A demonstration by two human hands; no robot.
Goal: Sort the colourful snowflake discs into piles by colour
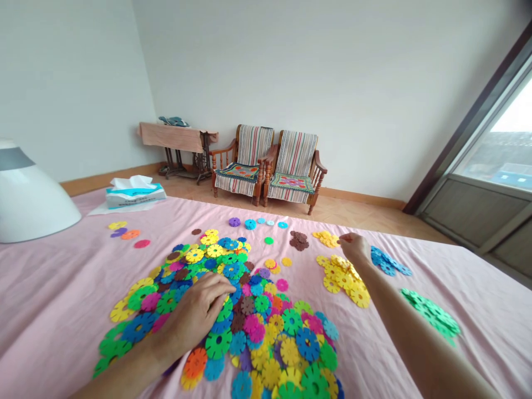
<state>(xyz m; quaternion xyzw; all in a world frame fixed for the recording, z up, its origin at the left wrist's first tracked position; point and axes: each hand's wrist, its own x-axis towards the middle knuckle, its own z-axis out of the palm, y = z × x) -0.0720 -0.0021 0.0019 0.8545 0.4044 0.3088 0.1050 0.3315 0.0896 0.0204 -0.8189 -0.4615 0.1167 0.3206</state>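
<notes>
While the left hand (pixel 210 302) rested over a broad heap of mixed-colour, notched plastic flower discs (pixel 292 321), its fingers were loosely bent, and whether its grip had hold of any piece could not be told. The right hand (pixel 355 247) was at the right end of a small cluster of yellow discs (pixel 325 239), its fingers drawn together; whether a piece was pinched in its grip could not be made out. Just below it lay a larger group of yellow discs (pixel 347 281), with a brown disc pile (pixel 299 240) to the left and a blue disc pile (pixel 388 261) and a green disc pile (pixel 432 315) to the right. All lay on a desk draped in pink cloth (pixel 477 277), where a blue-and-white cardboard tissue box (pixel 135 194) stood near the far left edge.
</notes>
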